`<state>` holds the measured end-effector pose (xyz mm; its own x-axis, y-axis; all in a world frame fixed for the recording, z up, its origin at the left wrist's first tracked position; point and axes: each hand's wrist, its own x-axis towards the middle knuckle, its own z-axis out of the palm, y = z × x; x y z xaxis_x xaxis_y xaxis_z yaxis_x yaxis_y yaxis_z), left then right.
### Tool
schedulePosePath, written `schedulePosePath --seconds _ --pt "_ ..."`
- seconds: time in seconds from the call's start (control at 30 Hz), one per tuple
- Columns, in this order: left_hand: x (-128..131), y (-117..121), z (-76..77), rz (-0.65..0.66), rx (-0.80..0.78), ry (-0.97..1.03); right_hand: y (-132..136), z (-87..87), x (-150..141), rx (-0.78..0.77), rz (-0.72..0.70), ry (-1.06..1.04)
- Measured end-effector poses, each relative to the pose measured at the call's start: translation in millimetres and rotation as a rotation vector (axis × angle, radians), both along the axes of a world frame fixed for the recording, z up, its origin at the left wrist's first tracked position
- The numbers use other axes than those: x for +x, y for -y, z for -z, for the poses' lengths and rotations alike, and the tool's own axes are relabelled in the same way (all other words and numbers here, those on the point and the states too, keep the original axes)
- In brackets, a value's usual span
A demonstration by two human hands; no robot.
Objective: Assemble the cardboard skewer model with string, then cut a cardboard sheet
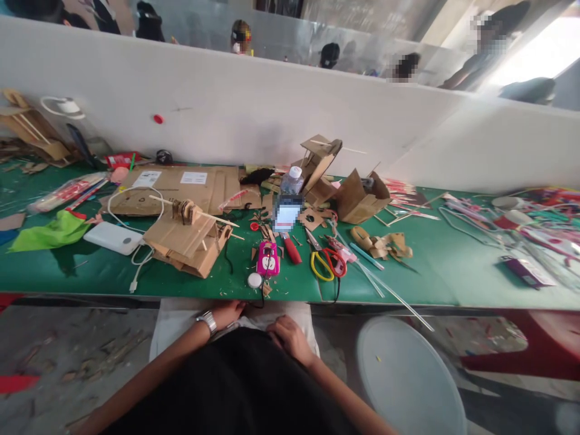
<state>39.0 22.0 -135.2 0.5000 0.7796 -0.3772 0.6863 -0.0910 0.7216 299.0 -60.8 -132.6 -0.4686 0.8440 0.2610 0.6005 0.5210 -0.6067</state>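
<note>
My left hand (pixel 229 313), with a metal-banded watch (pixel 208 322) on its wrist, lies on my lap just below the table edge, fingers loosely laid down and holding nothing visible. My right hand (pixel 290 336) rests on the other thigh, fingers slightly bent and apart, with nothing seen in it. Nearest on the table are a pink toy-like device (pixel 268 260) with a dark cable, a round white piece (pixel 254 280) and a red-handled knife (pixel 292 250). Scissors (pixel 322 264) with yellow and red handles lie to the right. A cardboard model (pixel 193 238) with wooden sticks stands left.
A lit phone (pixel 287 214) leans by a plastic bottle (pixel 293 180). Left are a white power bank (pixel 113 238) and green cloth (pixel 54 232). Clear tubes (pixel 394 297) overhang the front edge. A grey stool (pixel 410 374) stands at right; a white partition (pixel 254 109) rises behind, people beyond.
</note>
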Motion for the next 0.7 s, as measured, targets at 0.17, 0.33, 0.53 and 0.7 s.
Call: schedulePosePath --seconds 0.17,0.33,0.53,0.7 --pt "-31 27 -13.6 -0.056 -0.006 0.052 -1 4.3 -5 -0.03 -0.005 0.012" --pt "-60 54 -52.4 -0.125 -0.002 0.183 0 3.7 -10 -0.091 0.02 0.016" --pt "-80 66 -68.9 -0.276 0.003 0.249 -19 7.2 -31 -0.091 0.241 0.06" --pt "-81 67 -75.2 -0.265 0.042 0.269 -24 -3.7 -36 -0.115 0.232 0.004"
